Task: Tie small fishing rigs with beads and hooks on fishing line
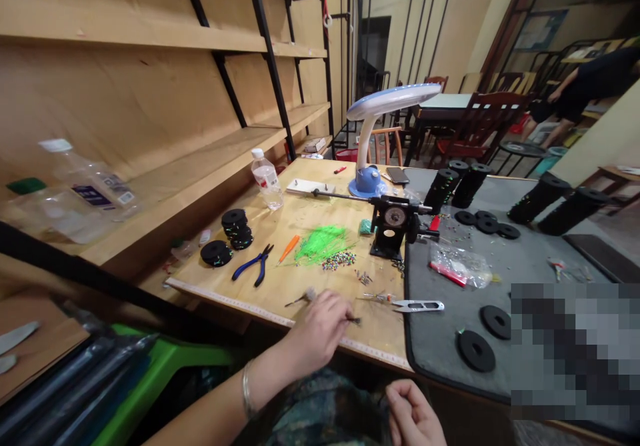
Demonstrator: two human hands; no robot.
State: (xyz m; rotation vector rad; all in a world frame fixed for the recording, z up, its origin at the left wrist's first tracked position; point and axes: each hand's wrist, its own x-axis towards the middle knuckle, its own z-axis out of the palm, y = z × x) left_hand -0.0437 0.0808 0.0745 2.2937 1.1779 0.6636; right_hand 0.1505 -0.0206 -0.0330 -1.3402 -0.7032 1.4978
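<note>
My left hand is at the front edge of the wooden table, palm down with the fingers bent together. A small dark tuft shows by its fingertips, and a greyish bundle lies just beyond its knuckles. What those fingers hold is hidden. Lower down, close to my lap, my right hand is closed in a pinch; anything in it is too small to name. Silver thread snips lie beyond the right hand, beside a few thin float-like pieces. Blue-handled pliers rest further left.
Bright green strands and colourful beads lie mid-table, near an orange pointed tool. Behind stand a black winding machine, a blue lamp and a bottle. Black foam spools sit on the grey mat.
</note>
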